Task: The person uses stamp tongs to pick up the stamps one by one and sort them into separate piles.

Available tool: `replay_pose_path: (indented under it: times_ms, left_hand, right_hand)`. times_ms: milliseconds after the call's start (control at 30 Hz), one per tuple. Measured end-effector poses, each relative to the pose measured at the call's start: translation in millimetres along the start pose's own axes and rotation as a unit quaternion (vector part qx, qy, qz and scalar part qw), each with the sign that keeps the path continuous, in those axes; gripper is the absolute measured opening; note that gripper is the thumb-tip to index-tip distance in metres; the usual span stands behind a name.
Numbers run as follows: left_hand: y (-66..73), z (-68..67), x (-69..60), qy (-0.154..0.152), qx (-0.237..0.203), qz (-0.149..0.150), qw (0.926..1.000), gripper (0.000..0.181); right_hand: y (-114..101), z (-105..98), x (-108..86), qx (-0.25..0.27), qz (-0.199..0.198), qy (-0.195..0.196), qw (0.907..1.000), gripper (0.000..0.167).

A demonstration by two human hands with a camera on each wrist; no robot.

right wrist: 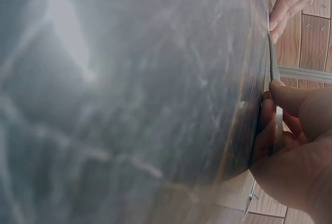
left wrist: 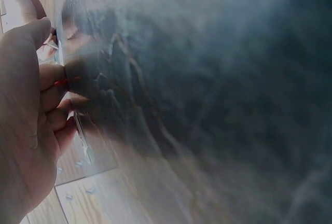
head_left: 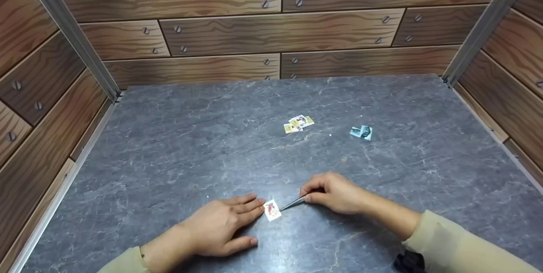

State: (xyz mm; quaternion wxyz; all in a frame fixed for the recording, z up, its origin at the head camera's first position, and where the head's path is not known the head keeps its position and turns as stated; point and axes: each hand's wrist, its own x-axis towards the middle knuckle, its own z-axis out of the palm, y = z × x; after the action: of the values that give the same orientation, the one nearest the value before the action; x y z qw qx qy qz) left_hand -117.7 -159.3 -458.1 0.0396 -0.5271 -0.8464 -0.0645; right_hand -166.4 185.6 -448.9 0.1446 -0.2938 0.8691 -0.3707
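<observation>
A small white paper piece with a red print (head_left: 272, 210), card or sticker I cannot tell, lies flat on the dark table near its front. My left hand (head_left: 218, 224) rests palm down to its left, fingers extended, fingertips at the paper's left edge. On the other side my right hand (head_left: 339, 192) pinches a pair of metal tweezers (head_left: 292, 203) between thumb and fingers. The tweezers' tip meets the paper's right edge; whether it grips the paper is too small to tell. In the right wrist view the tweezers (right wrist: 274, 63) appear edge-on, pointing toward the left hand.
Farther back on the grey marbled table (head_left: 178, 146) lie overlapping yellow-and-white printed pieces (head_left: 300, 122). Teal printed pieces (head_left: 362, 132) lie to their right. Wood-patterned walls (head_left: 271, 31) enclose the back and sides. Something black (head_left: 409, 261) sits by the right sleeve.
</observation>
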Motion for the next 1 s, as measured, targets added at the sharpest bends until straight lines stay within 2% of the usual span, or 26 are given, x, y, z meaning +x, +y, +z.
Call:
replay_pose_path:
  times_ms: [367, 667, 1000]
  left_hand:
    - [-0.7, 1.7, 1.2, 0.004, -0.002, 0.001, 1.0000, 0.069]
    - [-1.5, 0.5, 0.6, 0.005, -0.010, 0.002, 0.9999, 0.068]
    - [-1.4, 0.3, 0.2, 0.007, -0.004, 0.003, 1.0000, 0.068]
  right_hand:
    - [0.8, 0.5, -0.7, -0.007, -0.016, 0.007, 0.9998, 0.008]
    - [0.6, 2.1, -0.6, -0.007, -0.001, 0.007, 1.0000, 0.008]
    - [-0.9, 1.4, -0.5, -0.004, -0.014, 0.009, 0.9999, 0.008]
